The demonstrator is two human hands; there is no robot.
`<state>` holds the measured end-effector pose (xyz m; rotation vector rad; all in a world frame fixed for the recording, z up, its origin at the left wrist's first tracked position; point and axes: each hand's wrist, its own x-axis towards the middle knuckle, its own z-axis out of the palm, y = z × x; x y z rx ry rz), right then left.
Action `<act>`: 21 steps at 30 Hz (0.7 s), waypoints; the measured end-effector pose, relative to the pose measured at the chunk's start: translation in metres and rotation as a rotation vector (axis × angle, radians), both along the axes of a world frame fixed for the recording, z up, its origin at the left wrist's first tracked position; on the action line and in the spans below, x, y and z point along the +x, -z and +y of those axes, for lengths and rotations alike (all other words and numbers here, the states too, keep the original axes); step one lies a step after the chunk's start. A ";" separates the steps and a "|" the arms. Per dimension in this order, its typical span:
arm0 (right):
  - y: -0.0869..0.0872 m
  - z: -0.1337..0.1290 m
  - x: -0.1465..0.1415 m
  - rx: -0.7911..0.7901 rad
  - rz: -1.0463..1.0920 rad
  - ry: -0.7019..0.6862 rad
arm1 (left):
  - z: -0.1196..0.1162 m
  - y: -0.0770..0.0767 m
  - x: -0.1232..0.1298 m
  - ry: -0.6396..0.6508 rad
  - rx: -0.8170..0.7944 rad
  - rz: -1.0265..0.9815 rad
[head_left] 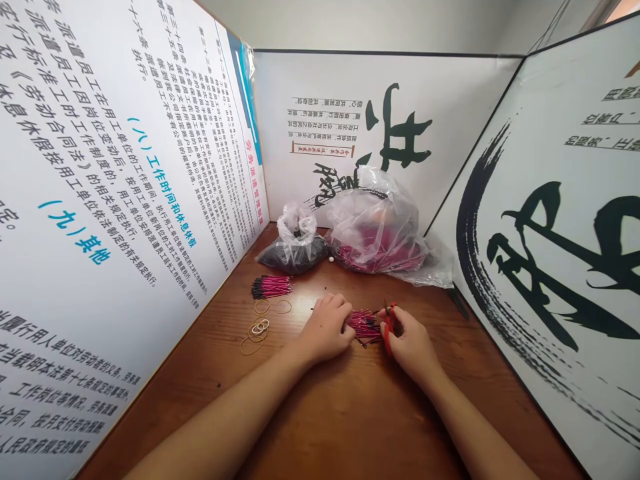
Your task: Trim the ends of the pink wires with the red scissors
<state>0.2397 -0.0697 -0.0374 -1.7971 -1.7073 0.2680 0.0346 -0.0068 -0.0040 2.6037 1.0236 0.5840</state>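
On the wooden table, a loose pile of short dark-pink wires with some black ends lies between my two hands. My left hand rests at the pile's left end, fingers curled and closed; what they grip is hidden under them. A small dark tip shows just left of that hand. My right hand is closed around pliers with red handles, beside the right end of the pile. The tips of the pliers are too small to make out.
A neat bundle of pink wires lies left, above several rubber bands. Behind stand a clear bag of small black pieces and a larger bag of pink wires. Printed panels enclose the table on three sides.
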 end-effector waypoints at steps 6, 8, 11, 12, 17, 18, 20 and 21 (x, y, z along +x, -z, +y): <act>-0.003 0.001 -0.004 0.015 -0.103 -0.130 | 0.001 0.000 0.000 -0.138 -0.039 0.005; -0.003 0.001 -0.004 0.009 -0.111 -0.146 | 0.001 0.000 0.000 -0.124 -0.051 0.011; -0.002 0.000 -0.003 0.000 -0.100 -0.138 | 0.001 0.000 -0.001 -0.070 -0.067 0.016; -0.002 0.001 -0.003 -0.002 -0.089 -0.129 | 0.001 0.000 -0.001 -0.052 -0.071 0.015; 0.001 0.001 -0.001 0.001 0.036 -0.081 | 0.002 0.001 -0.002 0.001 -0.081 0.005; 0.002 0.001 0.000 0.006 0.077 -0.068 | 0.003 0.001 -0.002 0.002 -0.082 0.001; 0.003 0.001 0.000 0.028 0.176 -0.030 | 0.003 0.002 -0.002 0.000 -0.086 -0.009; 0.004 0.001 0.000 0.046 0.231 -0.001 | 0.003 0.002 -0.002 0.001 -0.088 -0.014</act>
